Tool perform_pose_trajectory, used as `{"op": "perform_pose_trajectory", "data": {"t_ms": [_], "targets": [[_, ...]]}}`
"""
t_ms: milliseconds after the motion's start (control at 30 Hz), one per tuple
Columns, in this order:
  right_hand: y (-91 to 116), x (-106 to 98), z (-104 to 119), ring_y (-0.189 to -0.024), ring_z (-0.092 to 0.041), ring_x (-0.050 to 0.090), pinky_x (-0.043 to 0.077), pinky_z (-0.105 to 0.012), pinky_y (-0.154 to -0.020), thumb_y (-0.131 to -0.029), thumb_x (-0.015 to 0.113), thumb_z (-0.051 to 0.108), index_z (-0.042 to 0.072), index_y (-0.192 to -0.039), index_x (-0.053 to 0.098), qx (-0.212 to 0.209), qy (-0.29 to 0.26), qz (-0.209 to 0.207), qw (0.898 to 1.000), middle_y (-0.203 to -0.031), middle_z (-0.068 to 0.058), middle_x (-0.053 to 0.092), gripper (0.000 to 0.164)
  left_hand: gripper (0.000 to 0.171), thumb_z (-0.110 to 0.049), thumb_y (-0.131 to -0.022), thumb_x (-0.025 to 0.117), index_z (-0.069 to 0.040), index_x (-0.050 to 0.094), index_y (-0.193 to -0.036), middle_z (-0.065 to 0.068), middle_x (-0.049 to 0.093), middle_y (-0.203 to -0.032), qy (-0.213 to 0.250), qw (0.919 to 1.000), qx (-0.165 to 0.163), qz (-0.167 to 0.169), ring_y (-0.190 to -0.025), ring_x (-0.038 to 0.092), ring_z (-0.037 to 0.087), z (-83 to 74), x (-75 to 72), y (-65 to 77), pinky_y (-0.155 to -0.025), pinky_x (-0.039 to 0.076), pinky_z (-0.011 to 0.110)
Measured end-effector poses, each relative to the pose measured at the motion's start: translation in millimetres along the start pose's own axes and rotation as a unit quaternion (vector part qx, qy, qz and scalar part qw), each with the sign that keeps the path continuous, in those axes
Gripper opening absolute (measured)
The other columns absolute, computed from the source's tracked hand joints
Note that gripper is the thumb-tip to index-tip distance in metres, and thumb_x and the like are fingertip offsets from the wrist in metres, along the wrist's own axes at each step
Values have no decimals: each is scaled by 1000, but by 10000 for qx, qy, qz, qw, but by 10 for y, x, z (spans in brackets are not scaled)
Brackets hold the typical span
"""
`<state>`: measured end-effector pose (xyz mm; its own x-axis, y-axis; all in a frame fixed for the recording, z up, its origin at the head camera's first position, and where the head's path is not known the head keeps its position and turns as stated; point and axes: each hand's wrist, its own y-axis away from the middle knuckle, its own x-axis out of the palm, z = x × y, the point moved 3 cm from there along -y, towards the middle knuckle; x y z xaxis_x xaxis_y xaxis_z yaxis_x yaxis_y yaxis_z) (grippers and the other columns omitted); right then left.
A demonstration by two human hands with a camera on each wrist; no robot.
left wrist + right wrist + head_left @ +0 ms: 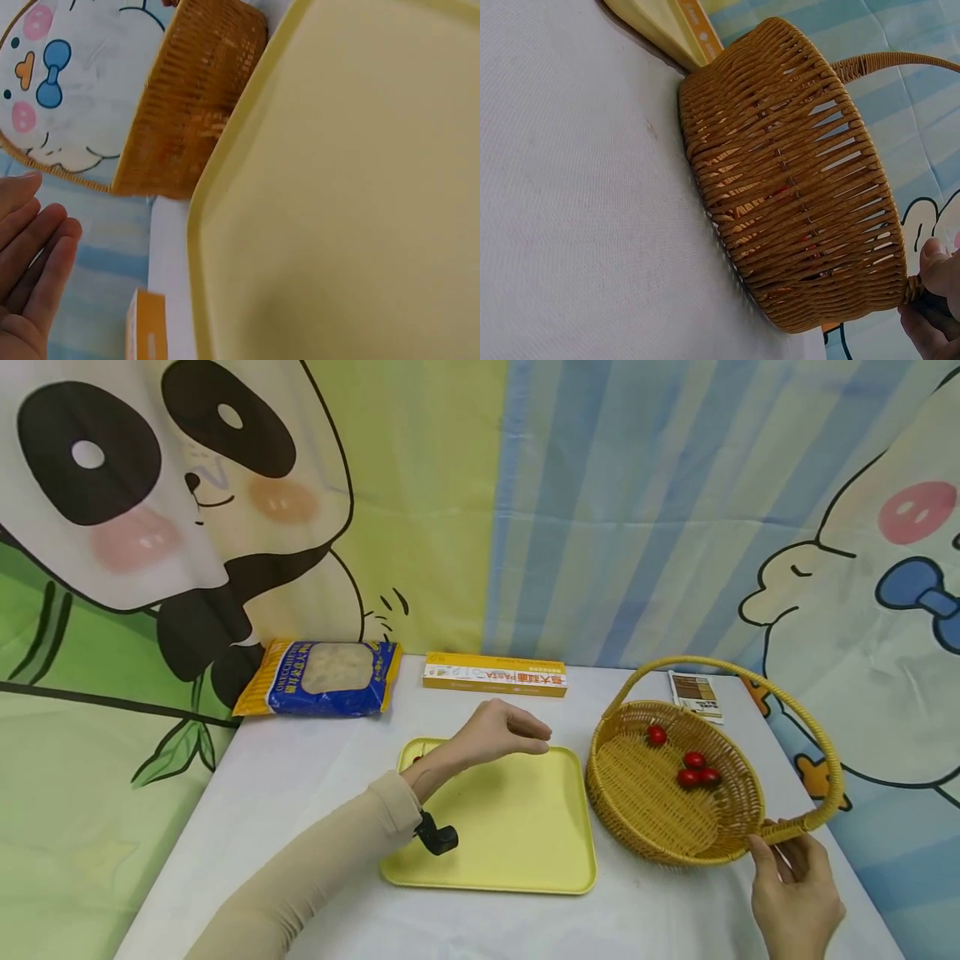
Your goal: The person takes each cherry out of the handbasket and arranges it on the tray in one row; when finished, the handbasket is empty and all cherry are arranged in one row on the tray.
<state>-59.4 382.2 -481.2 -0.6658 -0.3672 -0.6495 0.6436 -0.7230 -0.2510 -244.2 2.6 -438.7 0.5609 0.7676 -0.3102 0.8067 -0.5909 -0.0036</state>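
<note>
Above the far half of a yellow tray, my left hand hovers with nearly straight fingers, holding nothing. In the left wrist view, the same hand shows its fingers extended beside the tray's edge. My right hand pinches the near base of the handle on a woven basket; thumb and fingers meet there in the right wrist view. Inside the basket lie several small red fruits that look like cherry tomatoes. Another red fruit shows at the tray's far left corner, mostly hidden behind my left wrist.
At the back left lies a blue and yellow bag of pasta. A yellow pasta box lies behind the tray. Behind the basket is a small printed packet. A cartoon-printed curtain hangs along the table's back.
</note>
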Motion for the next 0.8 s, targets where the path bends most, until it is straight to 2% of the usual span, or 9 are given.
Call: {"op": "perform_pose_trajectory", "data": {"t_ms": [167,367,600,800], "targets": [[-6,10,9,-137,-33,60,49,-25,-107,-104,63,21,12,-153,48,95,20,69,9999,-151,-12,59,51,21,-31,-90,84,-25,83,-110,-9,81,-106,357,9993,-105,-32,-98,75,8,-33,245,-143,-89,60,30],[-18,6,2,-138,-33,58,49,-29,-109,-105,61,20,13,-154,47,239,-3,83,9997,-152,-12,58,51,19,-31,-90,85,-26,84,-108,-11,81,-99,823,9965,-105,-132,-97,74,5,-133,539,-407,-95,60,40],[-23,21,17,-137,-34,59,49,-28,-108,-105,61,20,13,-154,47,233,-2,69,9997,-152,-12,58,51,18,-27,-89,86,-21,85,-106,-11,80,-98,1295,9910,-286,-156,-96,71,2,-301,851,-684,-91,57,27],[-5,8,13,-139,-31,58,49,-26,-109,-105,61,20,14,-153,48,303,-70,48,9995,-152,-13,58,50,13,-24,-87,87,-21,85,-100,-13,78,-98,1653,9839,-597,-333,-95,67,0,-434,1112,-895,-93,57,30]]}}
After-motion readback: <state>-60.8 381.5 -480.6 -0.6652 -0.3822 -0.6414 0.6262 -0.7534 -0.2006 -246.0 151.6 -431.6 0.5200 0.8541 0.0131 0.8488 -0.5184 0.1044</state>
